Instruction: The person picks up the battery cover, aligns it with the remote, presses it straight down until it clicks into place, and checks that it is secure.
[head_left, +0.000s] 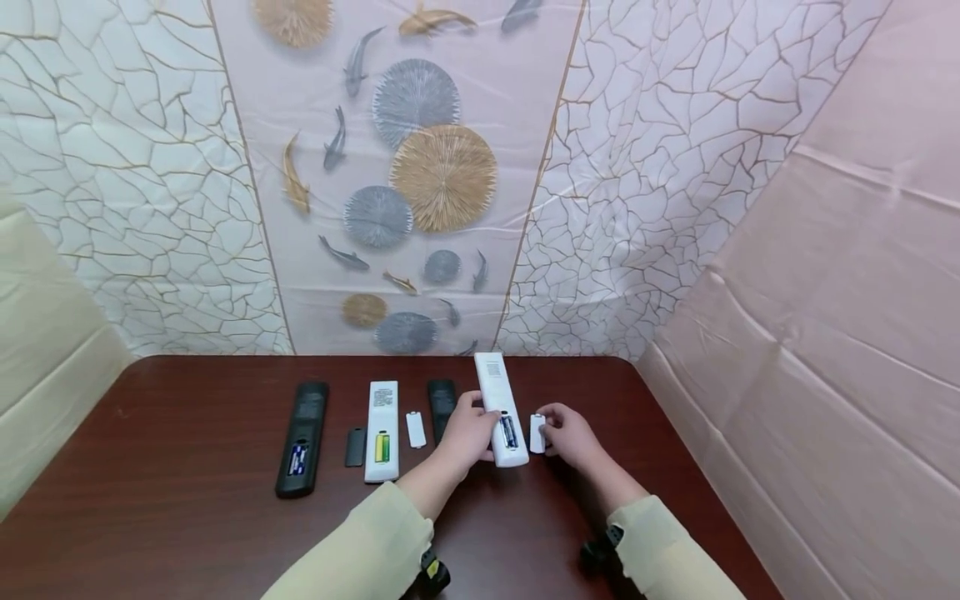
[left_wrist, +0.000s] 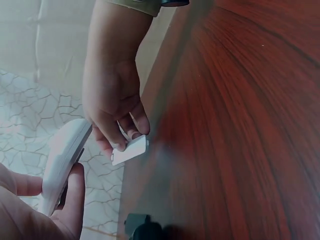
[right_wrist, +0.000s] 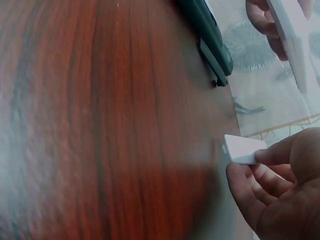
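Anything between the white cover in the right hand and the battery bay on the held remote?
Nothing visible between the white cover and the battery bay. The left hand, holding the white remote, has its thumb by the bay's edge, which may crowd it.

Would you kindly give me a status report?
Left grip holding white remote, batteries exposed. Right grip pinching detached white cover. Nothing visible between remote and cover.

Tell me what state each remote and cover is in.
Held white remote: open, batteries showing, gripped by the left hand.
Other white remote: open, batteries showing.
Leftmost black remote: open, batteries showing.
Second black remote: partly hidden, open or closed unclear.
Held white cover: detached, pinched by the right hand.
Other white cover: detached, lying on the table.
Dark cover: detached, lying on the table.
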